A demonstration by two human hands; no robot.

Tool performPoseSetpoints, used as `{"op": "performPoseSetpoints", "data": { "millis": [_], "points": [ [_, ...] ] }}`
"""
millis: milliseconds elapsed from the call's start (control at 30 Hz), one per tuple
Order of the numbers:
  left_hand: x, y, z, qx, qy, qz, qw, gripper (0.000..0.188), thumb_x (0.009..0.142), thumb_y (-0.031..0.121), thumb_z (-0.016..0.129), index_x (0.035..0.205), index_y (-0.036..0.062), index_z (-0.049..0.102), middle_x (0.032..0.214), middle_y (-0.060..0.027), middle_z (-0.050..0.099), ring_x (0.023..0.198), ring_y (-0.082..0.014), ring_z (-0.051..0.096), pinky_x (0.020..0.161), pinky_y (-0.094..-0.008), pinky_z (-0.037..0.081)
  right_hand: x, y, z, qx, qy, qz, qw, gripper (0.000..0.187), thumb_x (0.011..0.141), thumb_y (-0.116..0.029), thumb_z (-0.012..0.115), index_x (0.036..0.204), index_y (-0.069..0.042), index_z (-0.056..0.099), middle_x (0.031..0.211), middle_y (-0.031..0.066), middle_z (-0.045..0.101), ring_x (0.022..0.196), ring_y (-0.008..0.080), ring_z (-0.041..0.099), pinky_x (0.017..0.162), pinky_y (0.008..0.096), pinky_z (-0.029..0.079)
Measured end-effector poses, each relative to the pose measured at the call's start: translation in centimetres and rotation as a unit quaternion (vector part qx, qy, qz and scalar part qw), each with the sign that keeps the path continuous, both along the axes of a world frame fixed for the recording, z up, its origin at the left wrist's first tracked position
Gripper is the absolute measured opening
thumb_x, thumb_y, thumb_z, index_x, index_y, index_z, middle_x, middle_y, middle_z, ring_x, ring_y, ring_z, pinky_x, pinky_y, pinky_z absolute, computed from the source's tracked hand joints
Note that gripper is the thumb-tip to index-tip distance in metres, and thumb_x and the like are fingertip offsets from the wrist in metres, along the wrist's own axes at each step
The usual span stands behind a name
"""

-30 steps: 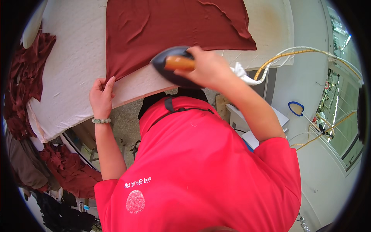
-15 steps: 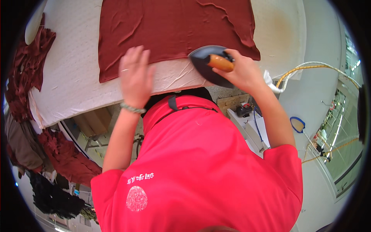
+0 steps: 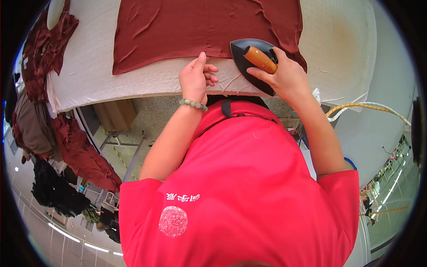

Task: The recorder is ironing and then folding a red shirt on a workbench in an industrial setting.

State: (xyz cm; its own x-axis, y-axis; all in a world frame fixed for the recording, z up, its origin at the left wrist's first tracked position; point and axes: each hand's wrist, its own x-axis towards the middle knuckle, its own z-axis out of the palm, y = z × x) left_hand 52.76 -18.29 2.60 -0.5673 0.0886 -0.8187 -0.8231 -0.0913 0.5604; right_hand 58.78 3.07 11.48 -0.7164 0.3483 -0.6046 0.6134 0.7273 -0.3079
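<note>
Dark red satin-like fabric (image 3: 209,29) lies on the white padded ironing table (image 3: 147,84), with creases on its left side and near its right edge. My right hand (image 3: 289,78) is closed round the wooden handle of a black iron (image 3: 249,62). The iron rests at the fabric's near edge, partly over the white cover, its pointed tip facing away from me. My left hand (image 3: 198,78) holds nothing. It is at the near hem, left of the iron, turned sideways with its fingers loosely bent and apart. A beaded bracelet (image 3: 193,105) circles that wrist.
Dark red garments (image 3: 44,49) hang over the table's left end, with brown (image 3: 35,124) and black cloth (image 3: 55,189) beyond. A cardboard box (image 3: 116,115) stands beneath the table. Yellow and white hoses (image 3: 360,105) run at the right.
My left hand has moved right along the hem toward the iron and turned from flat to sideways with bent fingers. The iron has turned slightly, its tip now pointing farther away. The view has shifted.
</note>
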Motion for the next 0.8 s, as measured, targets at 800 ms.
{"op": "performPoseSetpoints", "data": {
  "millis": [800],
  "points": [
    [0.7,2.8,-2.3,-0.06,0.116,0.069,0.989,0.026,0.1,0.019,0.069,0.08,0.0044,0.06,0.074,-0.0119,0.073,0.042,-0.0072,0.046,0.041,-0.0236,0.035,-0.2,-0.2,-0.9,0.03,0.032,0.052,0.998,0.091,0.078,-0.067,0.078,0.134,0.002,0.058,0.103,0.0214,0.075,0.098,0.0367,0.073,0.084,0.0432,0.056]
  ]
}}
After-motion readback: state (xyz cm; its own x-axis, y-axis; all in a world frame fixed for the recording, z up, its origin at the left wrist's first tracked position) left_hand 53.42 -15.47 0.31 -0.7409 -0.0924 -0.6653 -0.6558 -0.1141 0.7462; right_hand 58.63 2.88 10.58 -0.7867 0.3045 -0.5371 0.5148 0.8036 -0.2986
